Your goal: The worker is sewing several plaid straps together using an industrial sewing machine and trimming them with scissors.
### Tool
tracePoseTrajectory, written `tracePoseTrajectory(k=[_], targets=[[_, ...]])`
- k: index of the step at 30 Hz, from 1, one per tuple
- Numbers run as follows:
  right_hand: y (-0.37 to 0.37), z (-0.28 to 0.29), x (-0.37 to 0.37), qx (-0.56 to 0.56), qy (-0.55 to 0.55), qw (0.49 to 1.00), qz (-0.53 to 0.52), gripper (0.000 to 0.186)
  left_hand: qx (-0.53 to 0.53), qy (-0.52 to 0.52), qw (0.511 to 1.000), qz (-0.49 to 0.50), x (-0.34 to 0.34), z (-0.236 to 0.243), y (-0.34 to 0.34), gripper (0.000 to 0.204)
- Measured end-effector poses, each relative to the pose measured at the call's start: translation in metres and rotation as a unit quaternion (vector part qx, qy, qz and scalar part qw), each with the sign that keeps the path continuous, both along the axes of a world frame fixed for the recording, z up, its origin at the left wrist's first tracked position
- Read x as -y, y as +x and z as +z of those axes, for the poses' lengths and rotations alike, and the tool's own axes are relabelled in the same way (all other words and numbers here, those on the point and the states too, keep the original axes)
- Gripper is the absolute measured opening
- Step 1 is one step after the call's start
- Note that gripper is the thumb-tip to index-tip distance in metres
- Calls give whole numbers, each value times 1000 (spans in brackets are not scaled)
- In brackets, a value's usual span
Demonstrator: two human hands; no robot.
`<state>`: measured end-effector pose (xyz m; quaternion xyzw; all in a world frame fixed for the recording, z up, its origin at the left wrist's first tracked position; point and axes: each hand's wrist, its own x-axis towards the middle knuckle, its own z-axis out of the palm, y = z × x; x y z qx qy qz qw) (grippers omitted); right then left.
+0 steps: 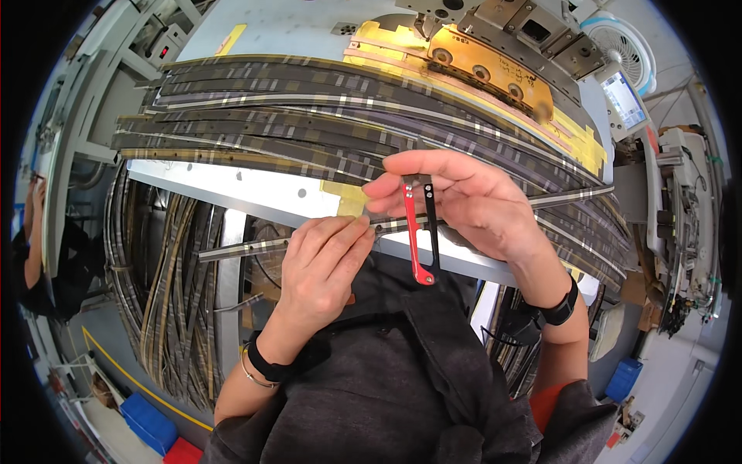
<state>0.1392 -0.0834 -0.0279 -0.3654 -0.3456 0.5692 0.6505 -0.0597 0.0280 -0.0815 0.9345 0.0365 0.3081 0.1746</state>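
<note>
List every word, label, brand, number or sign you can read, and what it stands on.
Yellow machine block: dark handwritten marks, upside down, too blurred to quote.
Screen at right: too small to read.
Red display, upper left: too small to read.
Red-and-black tool: no lettering visible.

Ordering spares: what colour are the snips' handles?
One red handle and one black handle; the head view shows them best.
</note>
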Motion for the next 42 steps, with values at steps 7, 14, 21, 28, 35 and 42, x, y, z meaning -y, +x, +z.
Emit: tracePoseTrajectory(k=[7, 14, 21, 28, 35, 42], targets=[[7, -4, 4, 45, -58, 996, -41, 32, 2, 7, 1000, 13, 4, 2, 5, 33], [-9, -15, 6, 249, -41, 964, -84, 20, 32, 8, 999, 25, 6, -3, 12, 30], [-13, -16, 6, 304, -122, 939, -109, 10, 59, 0, 998, 31, 6, -8, 16, 28], [-14, -21, 6, 341, -114, 926, -115, 8, 84, -1, 996, 35, 7, -11, 18, 23], [-14, -23, 6, 365, -105, 918, -110, 8, 72, -9, 997, 36, 8, -6, 17, 20], [-16, -30, 3, 391, -60, 905, -154, 14, 90, 3, 995, 39, 7, -11, 18, 22]])
